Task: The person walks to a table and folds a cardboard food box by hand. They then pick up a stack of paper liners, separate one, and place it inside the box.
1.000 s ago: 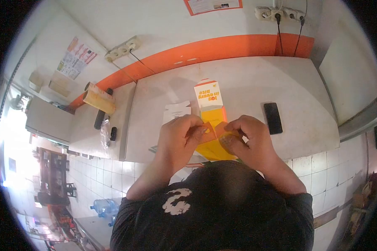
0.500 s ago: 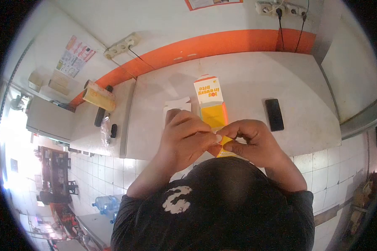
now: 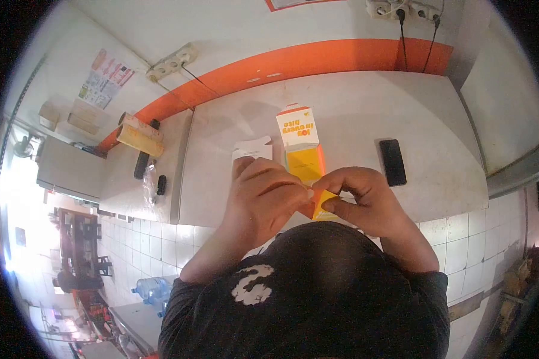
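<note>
A yellow, orange and white printed carton lies unfolded on the pale table, its near end at my hands. My left hand pinches the carton's near end from the left, at an orange flap. From the right, my right hand grips the yellow part of the same end, thumb on top. Behind my left hand lies a white cut-out card piece, partly hidden by my fingers. To the right of the carton rests a black phone.
On the left side counter are yellow rolls, a clear plastic bag and small black objects. Power strips with cables hang on the wall. Blue water bottles stand at lower left.
My right fingers have shifted on the carton's near end, and more of its yellow face shows. The left hand's fingers have curled slightly. The view has shifted a little.
</note>
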Motion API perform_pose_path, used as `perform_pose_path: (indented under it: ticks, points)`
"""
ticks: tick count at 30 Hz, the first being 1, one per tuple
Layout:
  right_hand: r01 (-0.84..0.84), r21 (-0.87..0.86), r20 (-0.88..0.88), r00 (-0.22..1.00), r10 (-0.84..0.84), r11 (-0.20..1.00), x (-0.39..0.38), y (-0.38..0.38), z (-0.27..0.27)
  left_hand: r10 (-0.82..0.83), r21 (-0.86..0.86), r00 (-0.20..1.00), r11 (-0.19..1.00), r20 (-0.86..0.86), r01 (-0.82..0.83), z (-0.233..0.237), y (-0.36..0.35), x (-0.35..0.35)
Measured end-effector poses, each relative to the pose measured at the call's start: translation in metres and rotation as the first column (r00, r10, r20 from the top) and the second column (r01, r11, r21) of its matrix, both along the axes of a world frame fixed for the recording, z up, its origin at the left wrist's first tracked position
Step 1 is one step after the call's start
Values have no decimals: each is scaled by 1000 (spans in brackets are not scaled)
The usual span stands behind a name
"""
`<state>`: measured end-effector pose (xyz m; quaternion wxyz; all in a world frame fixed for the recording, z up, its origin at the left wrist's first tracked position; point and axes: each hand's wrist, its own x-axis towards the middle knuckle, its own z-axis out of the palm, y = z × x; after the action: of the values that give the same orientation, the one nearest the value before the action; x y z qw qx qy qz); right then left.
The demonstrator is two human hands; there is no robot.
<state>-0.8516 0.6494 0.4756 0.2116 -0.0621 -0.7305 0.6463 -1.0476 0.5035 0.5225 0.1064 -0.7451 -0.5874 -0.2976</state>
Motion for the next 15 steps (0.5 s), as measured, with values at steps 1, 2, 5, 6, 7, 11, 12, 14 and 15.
perform_pose_path:
  ticks: [1, 2, 5, 6, 7, 11, 12, 14, 15]
  points:
    - [7, 52, 23, 1000, -8, 999, 1, 2, 1, 2, -11, 1000, 1000, 2, -2, 0, 0, -1]
    - [9, 59, -9, 1000, -8, 998, 0, 2, 0, 4, -22, 1000, 1000, 4, -4, 1, 0, -1]
    - [24, 44, -81, 996, -20, 999, -3, 2, -6, -29, 3, 999, 1000, 45, 29, 0, -1, 0]
    - [33, 14, -88, 996, -31, 999, -5, 1, -11, -37, 17, 998, 999, 54, 36, 0, -2, 0]
    - [41, -15, -95, 995, -43, 999, -5, 1, -13, -45, 30, 997, 999, 63, 43, -1, -2, 0]
    - [-52, -83, -2, 999, 52, 995, -1, 1, -3, -46, 49, 998, 998, 45, 44, 0, -1, 1]
    - [-51, -88, -5, 999, 51, 995, -1, 1, -3, -23, 33, 999, 999, 29, 22, 1, -1, 3]
    - [-53, -83, -6, 999, 52, 995, -2, 1, -3, 20, 3, 1000, 1000, -4, -20, 4, -2, 5]
    - [-56, -71, -6, 998, 55, 996, -1, 2, -2, 30, -9, 999, 999, -13, -31, 4, -2, 5]
